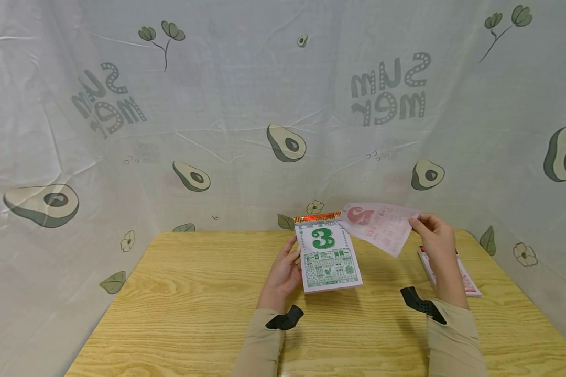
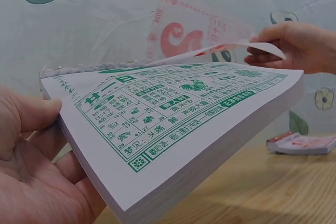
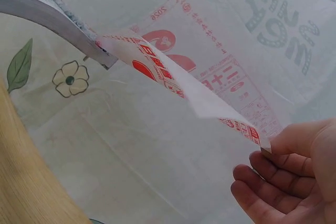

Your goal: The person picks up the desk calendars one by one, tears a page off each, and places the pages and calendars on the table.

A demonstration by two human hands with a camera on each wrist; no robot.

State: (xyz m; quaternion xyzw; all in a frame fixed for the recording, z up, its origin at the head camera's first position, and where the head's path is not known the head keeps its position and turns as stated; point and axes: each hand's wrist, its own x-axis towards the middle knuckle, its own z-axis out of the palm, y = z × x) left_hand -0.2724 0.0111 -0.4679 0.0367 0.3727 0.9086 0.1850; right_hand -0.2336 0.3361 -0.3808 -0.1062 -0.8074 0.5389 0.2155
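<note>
A thick tear-off calendar (image 1: 331,256) with a green 3 on its top page and a red-and-gold header strip is held above the table by the left hand (image 1: 283,273). In the left wrist view the left thumb lies on the face of the calendar (image 2: 173,124) near its edge, the fingers behind it. The right hand (image 1: 436,241) pinches the corner of a thin page (image 1: 382,225) printed in red, stretched out to the right of the calendar. Its other end meets the calendar near the header; whether it is still attached there I cannot tell.
On the right of the wooden table (image 1: 193,303) lies a second calendar pad (image 1: 469,283) with red print, partly behind the right forearm. A pale curtain (image 1: 245,78) with avocado prints hangs behind the table and along its sides.
</note>
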